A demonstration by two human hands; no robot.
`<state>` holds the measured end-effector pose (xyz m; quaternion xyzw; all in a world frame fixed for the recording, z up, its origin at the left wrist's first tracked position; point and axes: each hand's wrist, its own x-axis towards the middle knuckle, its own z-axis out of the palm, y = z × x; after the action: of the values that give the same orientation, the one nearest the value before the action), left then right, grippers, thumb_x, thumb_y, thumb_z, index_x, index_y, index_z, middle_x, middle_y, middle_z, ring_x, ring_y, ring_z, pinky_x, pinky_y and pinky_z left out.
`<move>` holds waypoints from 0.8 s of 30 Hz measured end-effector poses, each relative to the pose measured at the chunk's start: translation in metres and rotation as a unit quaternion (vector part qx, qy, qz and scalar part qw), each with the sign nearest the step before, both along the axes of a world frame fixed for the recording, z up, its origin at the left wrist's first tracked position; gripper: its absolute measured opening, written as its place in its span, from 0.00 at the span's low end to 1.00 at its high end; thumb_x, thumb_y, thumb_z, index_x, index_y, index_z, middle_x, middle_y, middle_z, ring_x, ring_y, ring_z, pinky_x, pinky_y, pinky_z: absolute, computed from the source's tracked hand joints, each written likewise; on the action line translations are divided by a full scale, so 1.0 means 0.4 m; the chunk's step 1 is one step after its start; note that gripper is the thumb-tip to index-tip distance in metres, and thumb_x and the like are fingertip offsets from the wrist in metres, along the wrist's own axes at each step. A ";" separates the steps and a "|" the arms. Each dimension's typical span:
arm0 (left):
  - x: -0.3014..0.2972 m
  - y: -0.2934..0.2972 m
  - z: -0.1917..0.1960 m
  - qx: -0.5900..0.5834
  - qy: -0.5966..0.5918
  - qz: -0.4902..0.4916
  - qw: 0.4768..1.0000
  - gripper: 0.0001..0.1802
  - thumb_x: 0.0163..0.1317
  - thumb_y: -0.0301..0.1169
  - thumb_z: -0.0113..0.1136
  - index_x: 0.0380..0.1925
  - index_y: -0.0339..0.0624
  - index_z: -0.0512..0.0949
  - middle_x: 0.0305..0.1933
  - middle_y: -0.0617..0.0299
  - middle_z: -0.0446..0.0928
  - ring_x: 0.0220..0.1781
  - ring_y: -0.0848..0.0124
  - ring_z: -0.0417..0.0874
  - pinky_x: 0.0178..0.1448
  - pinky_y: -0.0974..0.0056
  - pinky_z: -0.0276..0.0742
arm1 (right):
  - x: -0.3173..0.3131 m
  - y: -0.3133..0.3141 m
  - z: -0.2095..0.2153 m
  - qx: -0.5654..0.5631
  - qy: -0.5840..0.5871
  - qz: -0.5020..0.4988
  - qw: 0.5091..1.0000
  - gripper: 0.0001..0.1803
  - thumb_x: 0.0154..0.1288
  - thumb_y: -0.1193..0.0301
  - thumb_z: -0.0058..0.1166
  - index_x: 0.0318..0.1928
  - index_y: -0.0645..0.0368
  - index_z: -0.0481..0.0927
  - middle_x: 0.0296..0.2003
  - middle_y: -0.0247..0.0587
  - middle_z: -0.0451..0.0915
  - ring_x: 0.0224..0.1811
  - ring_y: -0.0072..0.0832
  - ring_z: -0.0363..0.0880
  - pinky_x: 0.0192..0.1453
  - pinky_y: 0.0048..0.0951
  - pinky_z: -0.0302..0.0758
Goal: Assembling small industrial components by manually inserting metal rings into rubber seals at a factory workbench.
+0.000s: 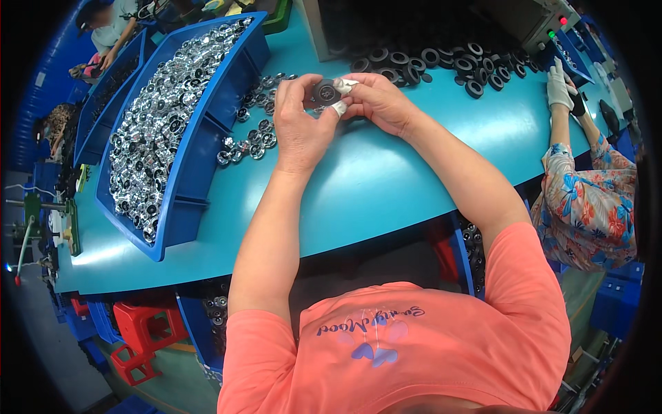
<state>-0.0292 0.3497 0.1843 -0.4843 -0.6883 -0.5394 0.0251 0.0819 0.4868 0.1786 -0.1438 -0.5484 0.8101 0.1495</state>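
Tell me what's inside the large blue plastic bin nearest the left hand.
The bin holds a heap of small, round, silver-and-black parts. They hide its floor; anything beneath the top layer can't be seen.

Left hand [298, 127] and right hand [386, 105] on one dark wheel [327, 92].
Blue bin [187, 186] of shiny hubs [162, 124] at left, black tires [463, 64] across table [483, 141].

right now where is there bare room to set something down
Bare turquoise table shows between the forearms, and from the right forearm to the co-worker's gloved hand. Crowded: silver hubs beside the blue bin, black tires along the far side.
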 end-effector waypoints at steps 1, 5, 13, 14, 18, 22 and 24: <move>0.002 0.001 0.002 0.000 -0.004 -0.002 1.000 0.22 0.48 0.24 0.73 0.45 0.38 0.78 0.43 0.61 0.76 0.42 0.69 0.82 0.47 0.64 0.79 | 0.002 -0.003 0.003 0.016 -0.002 -0.003 1.000 0.17 0.68 0.65 0.58 0.51 0.66 0.79 0.38 0.36 0.81 0.39 0.19 0.82 0.44 0.24 0.82; 0.006 0.000 0.006 0.000 -0.029 -0.015 0.999 0.23 0.48 0.24 0.73 0.47 0.37 0.78 0.45 0.60 0.75 0.44 0.69 0.82 0.49 0.64 0.81 | -0.002 0.005 -0.009 0.030 -0.001 -0.015 0.999 0.17 0.66 0.69 0.58 0.51 0.66 0.80 0.39 0.37 0.82 0.40 0.20 0.82 0.45 0.25 0.82; 0.000 0.002 -0.008 0.015 -0.049 -0.042 0.998 0.24 0.49 0.22 0.71 0.49 0.35 0.78 0.47 0.59 0.75 0.45 0.69 0.83 0.50 0.65 0.82 | 0.001 0.002 -0.005 0.052 0.013 -0.051 0.997 0.16 0.62 0.72 0.58 0.49 0.69 0.83 0.39 0.40 0.84 0.38 0.22 0.83 0.45 0.26 0.82; 0.001 0.001 -0.006 0.014 -0.046 -0.039 0.998 0.24 0.49 0.22 0.71 0.49 0.35 0.78 0.47 0.59 0.75 0.45 0.69 0.83 0.50 0.65 0.82 | 0.001 0.000 -0.001 0.059 0.007 -0.056 0.997 0.17 0.61 0.73 0.58 0.49 0.69 0.83 0.39 0.41 0.84 0.38 0.23 0.83 0.45 0.26 0.82; 0.003 0.000 -0.002 0.008 -0.051 -0.035 0.998 0.23 0.49 0.22 0.71 0.48 0.36 0.79 0.47 0.59 0.75 0.45 0.69 0.83 0.50 0.65 0.82 | 0.004 -0.007 0.008 0.067 -0.007 -0.067 0.995 0.16 0.61 0.73 0.58 0.48 0.69 0.84 0.38 0.42 0.84 0.38 0.24 0.83 0.46 0.27 0.82; 0.004 -0.002 -0.002 -0.003 -0.057 -0.035 0.998 0.23 0.49 0.22 0.71 0.48 0.36 0.79 0.48 0.59 0.75 0.45 0.69 0.83 0.49 0.65 0.82 | 0.005 -0.001 0.000 0.028 -0.016 -0.033 0.999 0.16 0.62 0.71 0.58 0.48 0.67 0.83 0.38 0.40 0.83 0.39 0.23 0.82 0.46 0.27 0.82; 0.001 -0.001 -0.002 -0.002 -0.050 -0.028 0.998 0.23 0.50 0.23 0.72 0.48 0.37 0.79 0.47 0.60 0.77 0.44 0.70 0.83 0.49 0.65 0.82 | 0.003 -0.007 0.005 0.014 -0.019 -0.029 0.999 0.16 0.64 0.69 0.58 0.49 0.67 0.82 0.38 0.39 0.82 0.39 0.22 0.82 0.46 0.27 0.83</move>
<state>-0.0286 0.3492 0.1834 -0.4759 -0.6757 -0.5624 -0.0253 0.0832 0.4841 0.1805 -0.1731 -0.5582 0.7946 0.1643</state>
